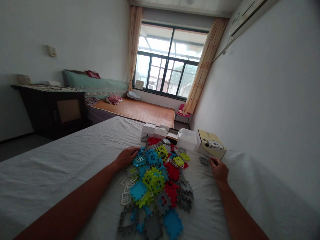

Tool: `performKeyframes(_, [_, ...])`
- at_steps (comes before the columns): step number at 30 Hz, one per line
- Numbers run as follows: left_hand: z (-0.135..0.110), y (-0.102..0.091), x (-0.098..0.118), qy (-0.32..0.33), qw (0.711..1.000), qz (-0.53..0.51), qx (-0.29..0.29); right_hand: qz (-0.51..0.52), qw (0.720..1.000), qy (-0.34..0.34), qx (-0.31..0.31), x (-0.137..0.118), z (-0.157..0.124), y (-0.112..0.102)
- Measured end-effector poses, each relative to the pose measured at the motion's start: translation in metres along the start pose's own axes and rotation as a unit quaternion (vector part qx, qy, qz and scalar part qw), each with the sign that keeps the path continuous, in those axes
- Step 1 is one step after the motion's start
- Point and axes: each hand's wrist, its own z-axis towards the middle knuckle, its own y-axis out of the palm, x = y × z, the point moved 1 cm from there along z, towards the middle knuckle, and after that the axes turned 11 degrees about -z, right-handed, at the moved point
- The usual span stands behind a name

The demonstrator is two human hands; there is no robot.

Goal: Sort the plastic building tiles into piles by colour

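Observation:
A heap of interlocking plastic building tiles in blue, lime green, red and grey (pixel 172 170) lies on a white sheet (pixel 100 150). My left hand (pixel 127 156) rests at the heap's upper left edge, fingers curled, beside a blue window tile (pixel 139 160); what its fingertips hold, if anything, is hidden. To the right of the heap, my right hand (pixel 220 170) pinches the edge of a grey toothed tile (pixel 204 161) close to the sheet. Small white window frames (pixel 125 198) lie along the heap's left side.
Behind the heap stand small white boxes (pixel 148 128), a dark-sided open box (pixel 172 136), a translucent plastic bin (pixel 187 139) and a yellow cartoon carton (pixel 211 143). A wall rises on the right. Further back are a mat-covered bed (pixel 140 111) and a dark cabinet (pixel 52 111).

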Motion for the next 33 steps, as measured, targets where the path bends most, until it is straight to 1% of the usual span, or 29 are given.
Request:
performKeyframes(2, [0.000,0.000,0.000,-0.001,1.000,0.004,-0.001,-0.040,0.999,-0.029,-0.004,0.008,0.000,0.006])
performKeyframes(5, [-0.001,0.000,-0.001,-0.002,1.000,0.005,-0.001,-0.081,0.992,-0.083,-0.041,0.013,-0.002,0.015])
performKeyframes(7, [-0.001,0.000,-0.001,-0.002,1.000,0.002,-0.001,-0.091,0.990,-0.099,-0.052,0.010,-0.004,0.016])
performKeyframes(9, [-0.001,0.000,0.000,-0.004,1.000,-0.002,-0.002,-0.085,0.990,-0.099,-0.044,0.001,-0.005,0.013])
performKeyframes(11, [0.000,0.000,0.001,-0.011,1.000,-0.006,-0.002,-0.045,0.992,-0.105,-0.058,-0.017,-0.008,0.007])
performKeyframes(12, [0.000,0.000,0.002,-0.016,1.000,-0.008,-0.001,-0.005,0.990,-0.116,-0.085,-0.030,-0.010,0.003])
performKeyframes(13, [0.000,-0.001,0.002,-0.021,1.000,-0.009,0.001,0.045,0.982,-0.131,-0.126,-0.045,-0.014,-0.001])
performKeyframes(14, [-0.001,-0.001,0.003,-0.026,1.000,-0.010,0.002,0.097,0.968,-0.150,-0.176,-0.061,-0.019,-0.004])
performKeyframes(16, [-0.001,-0.001,0.004,-0.028,1.000,-0.013,0.003,0.179,0.928,-0.185,-0.271,-0.091,-0.032,-0.010])
performKeyframes(17, [-0.002,-0.001,0.004,-0.026,1.000,-0.014,0.002,0.201,0.910,-0.201,-0.301,-0.104,-0.039,-0.012])
performKeyframes(19, [-0.002,-0.001,0.005,-0.021,1.000,-0.015,-0.002,0.219,0.889,-0.231,-0.330,-0.124,-0.052,-0.016])
performKeyframes(22, [-0.003,-0.002,0.005,-0.021,1.000,-0.018,-0.006,0.224,0.878,-0.259,-0.334,-0.136,-0.064,-0.019])
performKeyframes(26, [-0.003,-0.002,0.004,-0.025,0.999,-0.021,-0.004,0.213,0.878,-0.265,-0.337,-0.135,-0.064,-0.020])
performKeyframes(28, [-0.002,-0.002,0.002,-0.020,1.000,-0.017,-0.005,0.195,0.889,-0.264,-0.321,-0.132,-0.061,-0.019])
performKeyframes(29, [-0.002,-0.001,0.002,-0.017,1.000,-0.015,-0.006,0.186,0.899,-0.255,-0.305,-0.131,-0.060,-0.018])
performKeyframes(31, [-0.002,-0.001,0.001,-0.013,1.000,-0.011,-0.005,0.173,0.919,-0.224,-0.276,-0.128,-0.060,-0.014])
performKeyframes(33, [-0.001,-0.001,0.001,-0.011,1.000,-0.009,-0.002,0.177,0.930,-0.190,-0.261,-0.126,-0.061,-0.010])
